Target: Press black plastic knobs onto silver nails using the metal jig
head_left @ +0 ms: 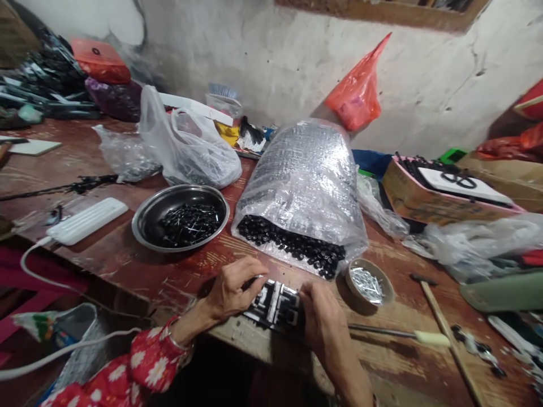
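Observation:
At the front edge of the table lies a flat black block [274, 305] with pale metallic bars and recesses. My left hand [237, 285] is over its left side, thumb and forefinger curled together in a pinch. Whatever sits between those fingertips is too small to make out. Against the block's right side, my right hand [326, 319] has its fingers curled in; their tips are partly hidden. Beyond the block, a foil-lined bubble bag [301, 175] lies with its mouth toward me, spilling small black round parts [297, 246]. A small bowl [354, 271] of silvery nails or pins [367, 285] stands near my right hand.
A steel bowl [139, 226] holds black parts with metal pins. Left of it lies a white power strip [91, 219]. On the right are a screwdriver [430, 338], a hammer [441, 316] and a carton [411, 195] with scissors [458, 180] on top. Plastic bags [199, 152] stand behind.

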Demonstrator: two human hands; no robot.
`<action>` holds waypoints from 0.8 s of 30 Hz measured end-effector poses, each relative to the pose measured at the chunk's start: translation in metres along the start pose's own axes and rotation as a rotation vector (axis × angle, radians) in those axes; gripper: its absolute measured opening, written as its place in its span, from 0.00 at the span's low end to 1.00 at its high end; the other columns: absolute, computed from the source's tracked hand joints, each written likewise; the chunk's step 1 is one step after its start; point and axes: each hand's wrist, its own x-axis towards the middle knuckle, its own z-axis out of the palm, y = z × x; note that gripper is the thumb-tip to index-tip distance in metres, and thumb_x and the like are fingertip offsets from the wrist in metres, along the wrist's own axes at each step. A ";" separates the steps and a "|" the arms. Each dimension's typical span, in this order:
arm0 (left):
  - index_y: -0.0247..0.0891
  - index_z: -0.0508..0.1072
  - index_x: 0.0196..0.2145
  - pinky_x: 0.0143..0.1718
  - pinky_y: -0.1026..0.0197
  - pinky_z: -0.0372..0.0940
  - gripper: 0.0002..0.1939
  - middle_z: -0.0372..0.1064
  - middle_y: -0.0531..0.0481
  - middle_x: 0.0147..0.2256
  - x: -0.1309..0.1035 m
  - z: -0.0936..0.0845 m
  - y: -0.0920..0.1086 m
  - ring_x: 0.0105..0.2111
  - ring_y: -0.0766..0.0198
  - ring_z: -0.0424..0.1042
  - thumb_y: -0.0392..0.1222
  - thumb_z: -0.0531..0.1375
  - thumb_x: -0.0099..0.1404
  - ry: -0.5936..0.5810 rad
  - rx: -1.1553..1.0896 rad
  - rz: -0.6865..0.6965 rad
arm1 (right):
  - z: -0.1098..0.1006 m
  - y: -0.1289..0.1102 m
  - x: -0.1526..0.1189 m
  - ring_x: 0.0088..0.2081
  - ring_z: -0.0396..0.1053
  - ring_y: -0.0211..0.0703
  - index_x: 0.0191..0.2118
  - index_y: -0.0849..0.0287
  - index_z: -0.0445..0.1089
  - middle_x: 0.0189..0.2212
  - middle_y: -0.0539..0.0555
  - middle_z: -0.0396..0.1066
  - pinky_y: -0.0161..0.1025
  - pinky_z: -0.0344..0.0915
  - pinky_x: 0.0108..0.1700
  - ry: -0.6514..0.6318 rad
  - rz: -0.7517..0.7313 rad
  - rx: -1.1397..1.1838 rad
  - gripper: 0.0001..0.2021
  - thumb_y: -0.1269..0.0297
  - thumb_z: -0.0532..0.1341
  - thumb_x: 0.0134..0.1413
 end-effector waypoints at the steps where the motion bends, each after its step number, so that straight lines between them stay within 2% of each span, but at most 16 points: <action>1: 0.39 0.77 0.47 0.46 0.57 0.73 0.09 0.77 0.44 0.41 -0.001 0.000 0.000 0.42 0.60 0.77 0.35 0.59 0.72 0.004 0.008 -0.018 | 0.006 -0.005 0.000 0.32 0.64 0.44 0.35 0.54 0.61 0.30 0.50 0.65 0.40 0.58 0.36 0.002 -0.032 -0.031 0.10 0.67 0.50 0.72; 5: 0.39 0.77 0.46 0.46 0.55 0.72 0.08 0.76 0.43 0.41 -0.008 -0.004 -0.002 0.43 0.59 0.76 0.36 0.59 0.72 0.025 0.028 -0.065 | 0.023 -0.021 0.004 0.35 0.62 0.47 0.37 0.54 0.62 0.31 0.52 0.65 0.44 0.56 0.39 -0.023 -0.149 -0.204 0.10 0.72 0.50 0.71; 11: 0.40 0.77 0.46 0.46 0.56 0.71 0.09 0.75 0.43 0.41 -0.026 -0.006 -0.006 0.43 0.59 0.75 0.35 0.58 0.73 -0.007 0.026 -0.099 | 0.041 -0.028 0.012 0.38 0.62 0.51 0.39 0.55 0.65 0.33 0.53 0.68 0.47 0.56 0.43 -0.058 -0.201 -0.373 0.08 0.76 0.54 0.66; 17: 0.40 0.76 0.48 0.47 0.56 0.70 0.10 0.74 0.44 0.42 -0.032 -0.004 -0.008 0.44 0.59 0.74 0.33 0.59 0.72 -0.013 -0.009 -0.127 | 0.037 -0.025 0.010 0.38 0.63 0.49 0.37 0.54 0.66 0.33 0.52 0.69 0.46 0.54 0.42 -0.076 -0.159 -0.302 0.08 0.72 0.55 0.69; 24: 0.39 0.77 0.47 0.47 0.56 0.70 0.09 0.74 0.44 0.42 -0.030 -0.007 -0.007 0.44 0.59 0.74 0.33 0.59 0.72 -0.013 -0.054 -0.147 | 0.026 -0.026 0.009 0.38 0.64 0.48 0.38 0.54 0.68 0.32 0.52 0.70 0.44 0.56 0.42 0.027 -0.082 -0.118 0.10 0.67 0.53 0.72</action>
